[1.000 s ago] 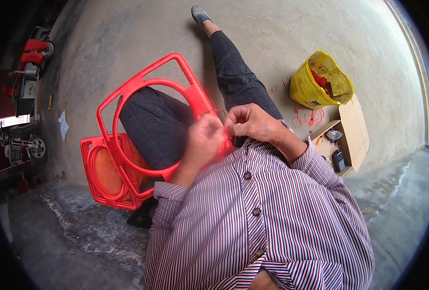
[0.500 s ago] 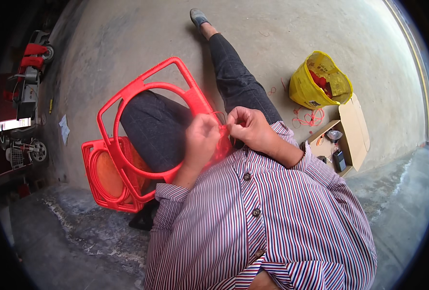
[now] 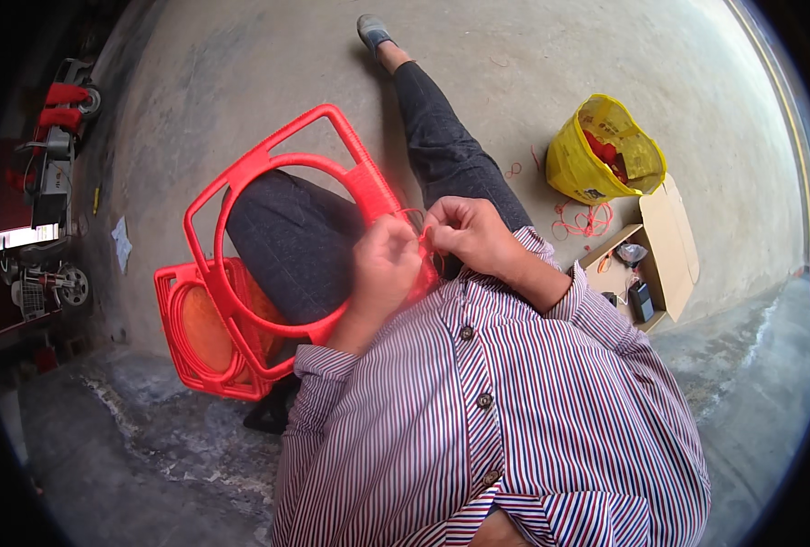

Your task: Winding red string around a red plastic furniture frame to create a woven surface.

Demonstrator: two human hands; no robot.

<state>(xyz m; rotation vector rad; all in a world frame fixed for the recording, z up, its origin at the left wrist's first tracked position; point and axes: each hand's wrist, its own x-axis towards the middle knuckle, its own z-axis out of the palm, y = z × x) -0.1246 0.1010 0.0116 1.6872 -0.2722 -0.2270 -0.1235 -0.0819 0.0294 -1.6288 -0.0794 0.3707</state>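
Observation:
A red plastic frame with a large round opening lies across my bent left leg. At its right-hand end my two hands meet, fingertips close together. My left hand is closed in a pinch over the frame's edge, somewhat blurred. My right hand is closed too, thumb against forefinger. A thin red cord loops between the fingertips of both hands. Exactly how it passes round the frame is hidden by my fingers.
More red frames with an orange disc lie at my left hip. On the right stand a yellow bag with red things inside, a tangle of red cord and an open cardboard box of small items. Scooters line the left.
Both hands stay at the frame's end with small finger movements. My right hand has shifted slightly up and left; the cord's loop between the fingers shows a little more clearly.

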